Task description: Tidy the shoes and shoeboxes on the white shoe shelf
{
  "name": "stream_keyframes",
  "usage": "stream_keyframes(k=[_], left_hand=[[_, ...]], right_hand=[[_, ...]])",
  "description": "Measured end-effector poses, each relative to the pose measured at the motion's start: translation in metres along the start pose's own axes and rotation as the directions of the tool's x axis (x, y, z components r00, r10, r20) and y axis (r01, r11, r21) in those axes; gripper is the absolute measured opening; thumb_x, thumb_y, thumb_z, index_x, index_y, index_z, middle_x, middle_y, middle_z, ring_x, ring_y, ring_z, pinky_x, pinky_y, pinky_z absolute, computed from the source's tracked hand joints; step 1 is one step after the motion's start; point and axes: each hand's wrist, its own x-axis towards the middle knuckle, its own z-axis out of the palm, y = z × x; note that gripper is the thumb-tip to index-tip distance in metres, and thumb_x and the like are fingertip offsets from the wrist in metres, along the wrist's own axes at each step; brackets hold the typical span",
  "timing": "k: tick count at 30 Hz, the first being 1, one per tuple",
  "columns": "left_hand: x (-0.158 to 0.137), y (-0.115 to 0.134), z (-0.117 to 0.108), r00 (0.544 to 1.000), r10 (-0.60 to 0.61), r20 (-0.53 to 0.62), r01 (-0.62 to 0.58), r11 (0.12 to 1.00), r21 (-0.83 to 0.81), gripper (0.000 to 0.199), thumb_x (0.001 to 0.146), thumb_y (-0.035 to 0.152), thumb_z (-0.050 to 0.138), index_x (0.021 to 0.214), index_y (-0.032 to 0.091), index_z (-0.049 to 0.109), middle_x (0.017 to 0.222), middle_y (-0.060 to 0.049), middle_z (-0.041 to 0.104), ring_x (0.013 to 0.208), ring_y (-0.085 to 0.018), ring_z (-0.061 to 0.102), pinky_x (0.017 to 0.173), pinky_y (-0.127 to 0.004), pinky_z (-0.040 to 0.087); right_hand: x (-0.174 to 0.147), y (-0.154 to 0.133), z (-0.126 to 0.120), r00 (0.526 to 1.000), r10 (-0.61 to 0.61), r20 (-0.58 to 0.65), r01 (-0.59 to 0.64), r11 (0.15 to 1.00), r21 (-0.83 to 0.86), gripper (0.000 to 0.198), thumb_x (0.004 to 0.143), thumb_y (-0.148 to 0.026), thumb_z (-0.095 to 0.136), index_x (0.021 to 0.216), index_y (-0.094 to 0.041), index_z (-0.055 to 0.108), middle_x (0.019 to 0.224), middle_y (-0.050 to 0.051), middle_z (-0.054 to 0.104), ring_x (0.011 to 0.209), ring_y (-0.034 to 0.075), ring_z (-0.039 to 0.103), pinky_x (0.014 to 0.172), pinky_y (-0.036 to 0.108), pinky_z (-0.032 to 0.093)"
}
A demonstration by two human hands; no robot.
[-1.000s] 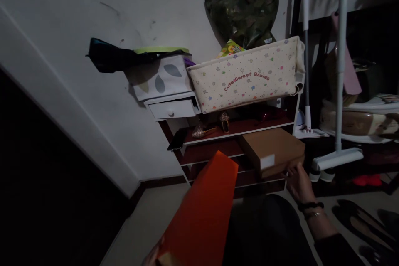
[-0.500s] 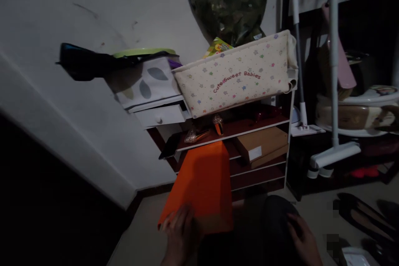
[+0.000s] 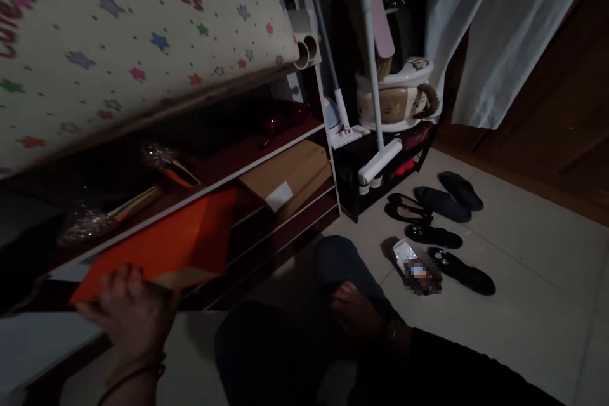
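My left hand [image 3: 130, 311] grips the near end of an orange box [image 3: 166, 244], whose far end reaches into a shelf of the dark red shoe rack [image 3: 266, 158]. A brown cardboard box [image 3: 285, 174] lies on the same shelf to its right. My right hand [image 3: 354, 307] rests on my knee in dark trousers, holding nothing. Glittery high-heeled shoes [image 3: 162, 162] stand on the shelf above the orange box.
A cream fabric bin with coloured stars [image 3: 124, 44] fills the top left. Mop poles [image 3: 368, 63] lean right of the rack beside a low black stand. Several dark shoes [image 3: 438, 216] and a small packet [image 3: 412, 260] lie on the tiled floor. A white curtain [image 3: 499, 32] hangs right.
The view has swung right and closer to the rack. The orange box has gone from upright before me to lying flat with its end in the shelf. My right hand has settled on my knee.
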Motion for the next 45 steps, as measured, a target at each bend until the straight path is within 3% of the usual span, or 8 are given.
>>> stream_keyframes(k=[7, 10, 12, 14, 17, 22, 36, 45], left_hand=[[-0.002, 0.022, -0.01, 0.997, 0.07, 0.013, -0.071, 0.995, 0.066, 0.091, 0.097, 0.042, 0.063, 0.165, -0.001, 0.021, 0.163, -0.03, 0.029, 0.152, -0.052, 0.026, 0.115, -0.077, 0.023], [-0.032, 0.046, -0.019, 0.999, -0.037, -0.009, 0.038, 0.997, 0.071, 0.104, 0.094, 0.053, 0.068, 0.17, 0.006, 0.014, 0.164, -0.029, 0.027, 0.151, -0.054, 0.027, 0.11, -0.079, 0.026], [-0.06, 0.066, -0.025, 0.996, -0.084, -0.03, 0.084, 0.996, 0.001, 0.096, 0.091, 0.053, 0.071, 0.165, 0.005, 0.033, 0.161, -0.026, 0.034, 0.149, -0.047, 0.036, 0.119, -0.067, 0.03], [-0.089, 0.089, -0.028, 0.986, -0.133, 0.099, 0.145, 0.981, -0.131, 0.067, 0.097, 0.045, 0.065, 0.151, 0.007, 0.053, 0.154, -0.023, 0.044, 0.145, -0.039, 0.045, 0.121, -0.053, 0.038], [-0.131, 0.119, -0.022, 0.914, -0.116, 0.389, 0.247, 0.92, -0.304, 0.045, 0.104, 0.042, 0.048, 0.128, 0.008, 0.065, 0.126, -0.018, 0.066, 0.122, -0.03, 0.061, 0.11, -0.043, 0.048], [-0.162, 0.146, -0.012, 0.719, -0.145, 0.679, 0.314, 0.94, -0.131, 0.044, 0.104, 0.036, 0.041, 0.129, 0.017, 0.071, 0.144, -0.011, 0.061, 0.128, -0.034, 0.056, 0.106, -0.056, 0.04], [-0.158, 0.147, -0.007, 0.737, -0.119, 0.665, 0.299, 0.94, -0.163, 0.04, 0.105, 0.035, 0.043, 0.127, 0.018, 0.072, 0.14, -0.01, 0.064, 0.129, -0.033, 0.054, 0.106, -0.054, 0.037], [-0.159, 0.145, -0.002, 0.72, -0.124, 0.682, 0.31, 0.938, -0.157, 0.041, 0.105, 0.037, 0.043, 0.127, 0.018, 0.072, 0.14, -0.008, 0.064, 0.129, -0.034, 0.054, 0.107, -0.056, 0.037]], right_hand=[[-0.004, 0.008, -0.001, 0.971, 0.075, 0.229, -0.071, 0.997, -0.024, 0.021, 0.099, -0.025, 0.047, 0.095, -0.012, 0.063, 0.096, 0.008, 0.056, 0.097, 0.012, 0.034, 0.105, 0.034, 0.024], [0.002, 0.004, -0.005, 0.878, 0.165, 0.449, -0.153, 0.986, -0.064, 0.024, 0.1, -0.027, 0.046, 0.097, -0.01, 0.064, 0.1, 0.009, 0.056, 0.101, 0.012, 0.035, 0.112, 0.038, 0.021], [0.005, 0.001, -0.007, 0.8, 0.221, 0.558, -0.199, 0.975, -0.101, 0.026, 0.1, -0.028, 0.045, 0.1, -0.01, 0.065, 0.104, 0.009, 0.056, 0.104, 0.012, 0.036, 0.115, 0.042, 0.02], [0.009, -0.001, -0.008, 0.769, 0.238, 0.593, -0.208, 0.971, -0.121, 0.029, 0.101, -0.029, 0.043, 0.105, -0.011, 0.065, 0.108, 0.009, 0.057, 0.107, 0.013, 0.037, 0.117, 0.045, 0.02], [0.015, -0.005, -0.011, 0.74, 0.237, 0.629, -0.191, 0.971, -0.14, 0.032, 0.103, -0.031, 0.042, 0.107, -0.011, 0.066, 0.111, 0.01, 0.057, 0.112, 0.015, 0.039, 0.119, 0.05, 0.02], [0.023, -0.011, -0.015, 0.68, 0.248, 0.69, -0.17, 0.969, -0.181, 0.032, 0.103, -0.032, 0.043, 0.109, -0.013, 0.068, 0.112, 0.01, 0.058, 0.116, 0.017, 0.039, 0.12, 0.052, 0.02], [0.015, -0.006, -0.007, 0.724, 0.245, 0.645, -0.159, 0.969, -0.19, 0.031, 0.103, -0.03, 0.043, 0.106, -0.012, 0.067, 0.108, 0.011, 0.056, 0.115, 0.017, 0.037, 0.118, 0.053, 0.021], [0.018, -0.006, -0.006, 0.685, 0.262, 0.679, -0.175, 0.965, -0.196, 0.033, 0.104, -0.034, 0.041, 0.107, -0.013, 0.065, 0.111, 0.011, 0.056, 0.116, 0.018, 0.037, 0.116, 0.053, 0.023]])
